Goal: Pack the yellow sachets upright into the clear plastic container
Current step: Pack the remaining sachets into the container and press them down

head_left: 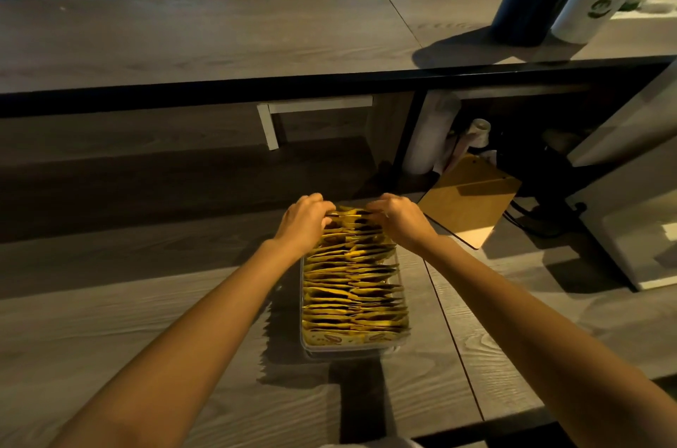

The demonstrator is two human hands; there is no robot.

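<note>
- One clear plastic container [353, 348] on the table [146, 319], long axis running straight away from the person.
- Dozens of yellow sachets [351, 286] inside, packed too tightly to count, standing on edge, faces set across the container's length, tops above its rim.
- Two hands, left hand [302, 220] and right hand [401, 218], at the container's far end, fingers curled over the farthest sachets.
- Wide stretch of table left of the container; one brown clipboard [470, 200] beyond its far right corner.
</note>
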